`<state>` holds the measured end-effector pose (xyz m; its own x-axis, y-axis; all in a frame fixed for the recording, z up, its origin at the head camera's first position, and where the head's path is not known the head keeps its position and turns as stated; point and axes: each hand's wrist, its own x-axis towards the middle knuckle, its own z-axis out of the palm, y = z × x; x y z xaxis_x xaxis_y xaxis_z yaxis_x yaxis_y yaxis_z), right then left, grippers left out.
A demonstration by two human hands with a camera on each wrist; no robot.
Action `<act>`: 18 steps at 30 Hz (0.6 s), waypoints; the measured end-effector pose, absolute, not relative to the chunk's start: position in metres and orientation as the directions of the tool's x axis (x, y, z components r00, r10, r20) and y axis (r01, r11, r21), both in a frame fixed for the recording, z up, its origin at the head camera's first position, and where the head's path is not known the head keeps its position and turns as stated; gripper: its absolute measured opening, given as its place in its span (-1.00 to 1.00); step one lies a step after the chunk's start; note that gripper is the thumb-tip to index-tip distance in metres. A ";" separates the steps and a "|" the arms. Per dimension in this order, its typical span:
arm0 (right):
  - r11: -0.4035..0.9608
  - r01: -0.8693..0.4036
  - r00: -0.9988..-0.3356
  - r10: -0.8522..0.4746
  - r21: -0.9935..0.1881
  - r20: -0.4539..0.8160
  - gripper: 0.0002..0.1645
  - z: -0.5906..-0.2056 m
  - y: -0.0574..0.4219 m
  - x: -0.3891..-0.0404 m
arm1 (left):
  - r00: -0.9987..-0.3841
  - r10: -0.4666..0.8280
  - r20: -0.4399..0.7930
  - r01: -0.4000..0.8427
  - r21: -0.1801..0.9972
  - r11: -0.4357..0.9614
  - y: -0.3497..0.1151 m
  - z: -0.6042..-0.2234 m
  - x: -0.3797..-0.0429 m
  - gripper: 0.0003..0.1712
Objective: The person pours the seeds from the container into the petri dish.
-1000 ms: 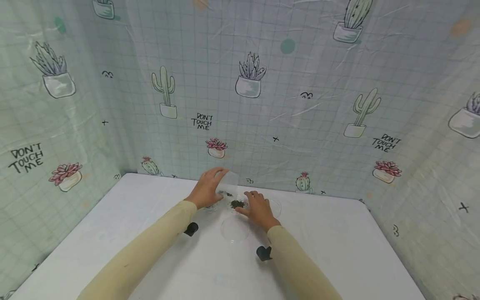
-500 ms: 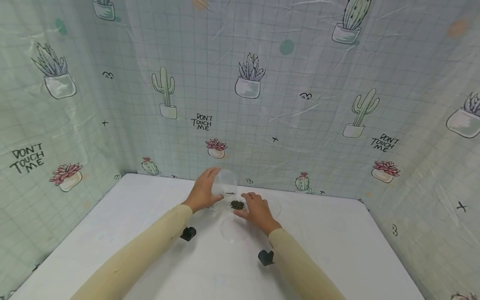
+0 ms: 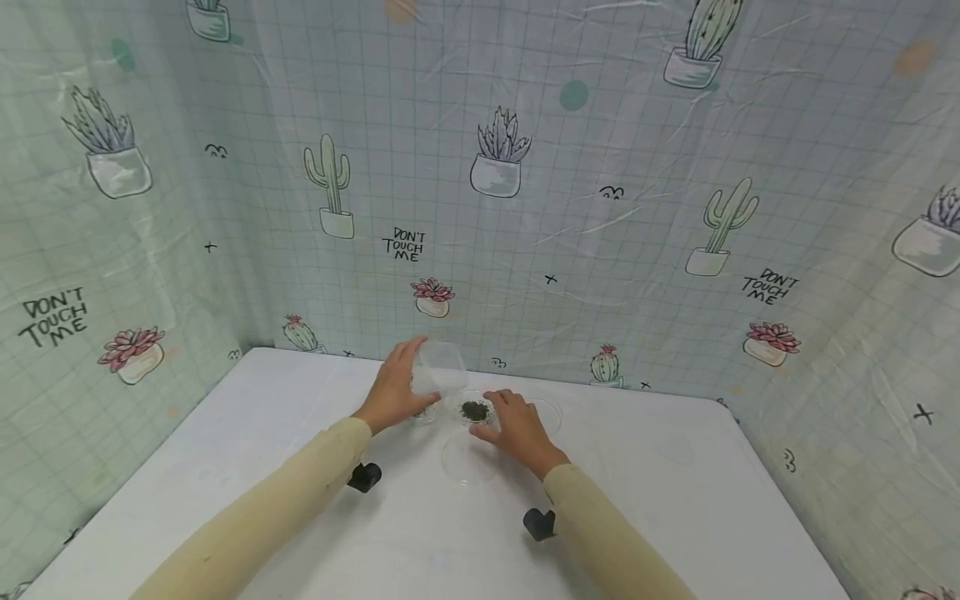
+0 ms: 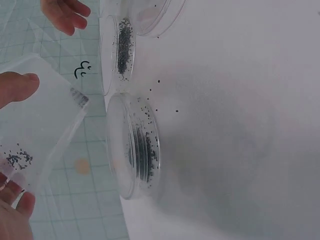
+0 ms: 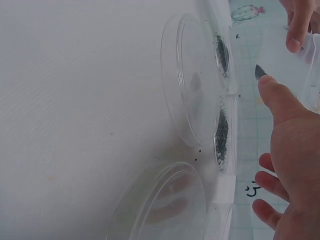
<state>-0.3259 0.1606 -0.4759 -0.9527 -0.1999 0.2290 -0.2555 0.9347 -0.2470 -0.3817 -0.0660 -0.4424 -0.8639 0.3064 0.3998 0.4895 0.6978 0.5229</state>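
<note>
My left hand (image 3: pixel 396 388) grips a translucent plastic cup (image 3: pixel 442 367) and holds it tilted above the back of the table. Some dark grains sit inside the cup in the left wrist view. Below and right of it is a clear petri dish (image 3: pixel 475 411) with a heap of dark grains. My right hand (image 3: pixel 521 429) hovers at that dish's right side, fingers loosely bent and apart, holding nothing. A second petri dish (image 4: pixel 142 150) with dark grains stands under the left hand; that hand partly hides it in the head view.
A clear round lid (image 5: pixel 192 80) lies in front of the dishes, and another lid (image 3: pixel 555 417) lies right of them behind the right hand. Several loose grains (image 4: pixel 159 81) are scattered on the white table (image 3: pixel 645 500). A patterned curtain (image 3: pixel 600 250) stands behind the table.
My left hand has moved left with the cup, which is less steeply tipped toward the grain-filled dish. The right hand has shifted only slightly.
</note>
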 end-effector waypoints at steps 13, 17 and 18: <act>0.935 -0.255 -0.960 -0.214 -0.248 0.181 -0.16 -0.479 0.162 -0.321 | -0.879 0.268 0.395 0.467 0.594 0.655 -0.082 -0.448 -0.372 0.10; 0.931 -0.267 -0.956 -0.225 -0.247 0.187 -0.16 -0.479 0.160 -0.318 | -0.883 0.255 0.393 0.457 0.600 0.657 -0.086 -0.451 -0.371 0.11; 0.931 -0.270 -0.955 -0.227 -0.243 0.190 -0.15 -0.479 0.160 -0.317 | -0.885 0.251 0.393 0.454 0.602 0.657 -0.087 -0.452 -0.371 0.11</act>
<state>-0.3169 0.1597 -0.4790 -0.9550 -0.2275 0.1904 -0.2704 0.9315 -0.2434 -0.3708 -0.0871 -0.4517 -0.8846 0.2510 0.3931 0.4539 0.6571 0.6018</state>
